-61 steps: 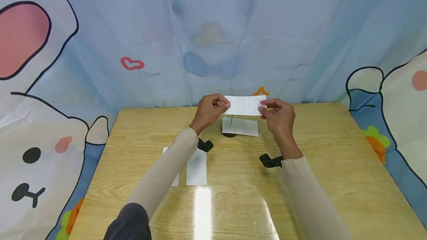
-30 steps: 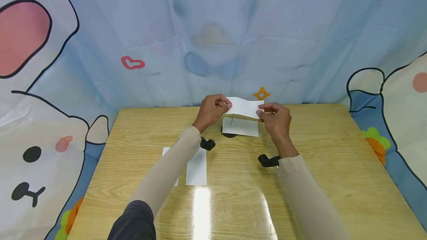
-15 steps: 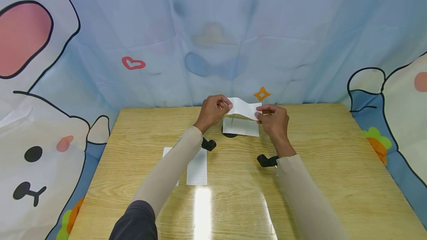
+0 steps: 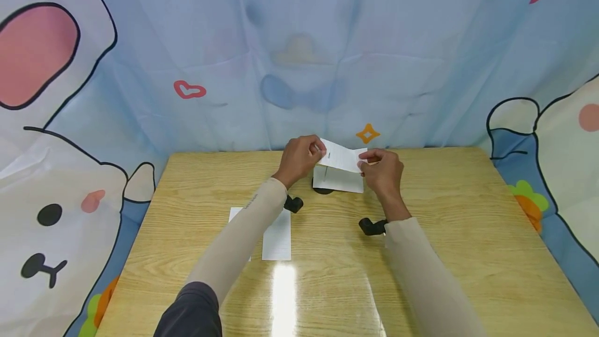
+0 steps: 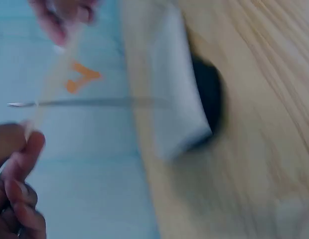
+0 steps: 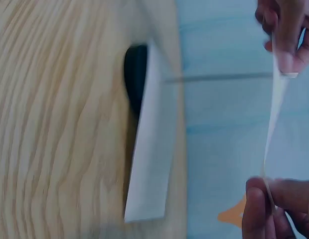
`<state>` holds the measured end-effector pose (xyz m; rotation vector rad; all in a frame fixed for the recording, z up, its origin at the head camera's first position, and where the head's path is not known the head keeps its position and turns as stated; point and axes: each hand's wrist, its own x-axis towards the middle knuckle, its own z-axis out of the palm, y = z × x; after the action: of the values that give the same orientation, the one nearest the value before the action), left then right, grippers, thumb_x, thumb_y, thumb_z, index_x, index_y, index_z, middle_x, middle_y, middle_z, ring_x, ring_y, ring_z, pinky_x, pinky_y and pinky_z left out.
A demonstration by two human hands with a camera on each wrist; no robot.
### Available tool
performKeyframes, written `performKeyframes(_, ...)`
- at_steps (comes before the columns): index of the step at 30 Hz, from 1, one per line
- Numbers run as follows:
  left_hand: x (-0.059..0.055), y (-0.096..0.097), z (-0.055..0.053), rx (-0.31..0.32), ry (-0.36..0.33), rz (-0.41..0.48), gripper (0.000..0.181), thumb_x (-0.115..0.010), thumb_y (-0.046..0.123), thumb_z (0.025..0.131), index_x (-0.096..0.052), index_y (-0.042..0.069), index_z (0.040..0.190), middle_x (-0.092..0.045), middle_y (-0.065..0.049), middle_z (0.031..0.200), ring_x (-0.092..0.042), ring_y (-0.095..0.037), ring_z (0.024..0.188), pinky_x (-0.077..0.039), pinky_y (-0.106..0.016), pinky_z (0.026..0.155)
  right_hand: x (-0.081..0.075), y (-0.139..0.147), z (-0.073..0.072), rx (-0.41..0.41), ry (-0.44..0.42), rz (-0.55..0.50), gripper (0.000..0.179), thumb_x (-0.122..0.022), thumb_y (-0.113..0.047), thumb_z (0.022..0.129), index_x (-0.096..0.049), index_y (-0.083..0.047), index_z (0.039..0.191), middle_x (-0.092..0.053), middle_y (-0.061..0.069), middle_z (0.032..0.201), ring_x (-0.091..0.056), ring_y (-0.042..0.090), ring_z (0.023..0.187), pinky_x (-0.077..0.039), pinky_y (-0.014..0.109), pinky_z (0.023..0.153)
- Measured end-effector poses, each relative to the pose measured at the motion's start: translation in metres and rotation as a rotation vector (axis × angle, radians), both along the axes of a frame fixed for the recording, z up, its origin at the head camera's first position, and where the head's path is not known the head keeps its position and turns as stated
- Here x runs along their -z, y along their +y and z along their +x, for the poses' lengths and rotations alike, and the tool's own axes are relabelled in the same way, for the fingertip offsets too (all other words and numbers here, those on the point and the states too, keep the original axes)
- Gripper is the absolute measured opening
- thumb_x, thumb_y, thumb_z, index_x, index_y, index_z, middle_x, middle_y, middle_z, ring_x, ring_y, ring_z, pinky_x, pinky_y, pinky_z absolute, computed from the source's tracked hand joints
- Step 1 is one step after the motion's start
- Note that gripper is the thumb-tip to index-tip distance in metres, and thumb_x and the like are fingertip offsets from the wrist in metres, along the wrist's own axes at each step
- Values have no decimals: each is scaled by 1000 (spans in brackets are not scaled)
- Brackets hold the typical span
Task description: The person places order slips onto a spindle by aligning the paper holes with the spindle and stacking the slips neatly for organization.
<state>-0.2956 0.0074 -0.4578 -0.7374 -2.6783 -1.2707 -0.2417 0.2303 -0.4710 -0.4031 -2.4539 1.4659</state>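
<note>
My left hand (image 4: 299, 159) pinches the left end of a white lined paper slip (image 4: 345, 158), and my right hand (image 4: 383, 171) pinches its right end. The slip is held tilted over a spike paper holder with a thin metal spike (image 5: 94, 102) and a round black base (image 4: 323, 190). In the left wrist view the spike's tip pokes out through the slip. Lower on the spike sits another white slip (image 4: 343, 181), just above the base and covering much of it.
Two more white slips lie on the wooden table (image 4: 468, 233) at the left: one slip (image 4: 277, 238) shows mostly, while the other slip (image 4: 235, 212) is largely under my left forearm. A printed blue curtain (image 4: 398, 56) hangs right behind the table's far edge.
The held slip has come down and bent, and its right end has dropped with my right hand. The spike's tip now shows above the slip. My left hand has shifted slightly right.
</note>
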Motion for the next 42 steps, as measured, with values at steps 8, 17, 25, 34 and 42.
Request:
performKeyframes(8,13,-4,6,-30,-85,10,9,-74,21,102,-79,14,103,-77,-4,88,-60,-17,67,-45,-28,63,18,8,5,-54,3,1,16,-77,-11,99,-80,-5,113,-72,16,110,-79,30,81,-61,26,62)
performKeyframes(17,27,-4,11,-32,-117,11,10,-75,22,102,-79,13,102,-77,-6,89,-66,-17,74,-48,-29,66,30,10,9,-65,7,6,18,-77,-11,99,-80,-4,115,-72,16,113,-78,31,79,-60,28,63)
performKeyframes(25,39,-4,14,-42,-137,14,6,-77,19,100,-79,13,100,-77,-5,88,-68,-18,79,-51,-31,70,39,7,13,-65,10,31,16,-77,-9,98,-81,-4,113,-73,18,113,-77,36,79,-56,25,60)
performKeyframes(34,49,-3,11,-58,-120,-12,5,-79,18,98,-79,13,98,-78,-5,86,-70,-17,78,-50,-29,70,43,6,13,-60,-28,69,16,-76,-11,99,-81,-6,113,-74,19,113,-77,36,85,-56,26,62)
performKeyframes(42,58,-1,11,-69,-130,-39,5,-79,18,98,-79,13,97,-78,-5,86,-69,-17,78,-51,-29,71,50,5,12,-49,-70,101,15,-76,-13,99,-81,-7,112,-74,17,114,-75,35,95,-59,42,79)
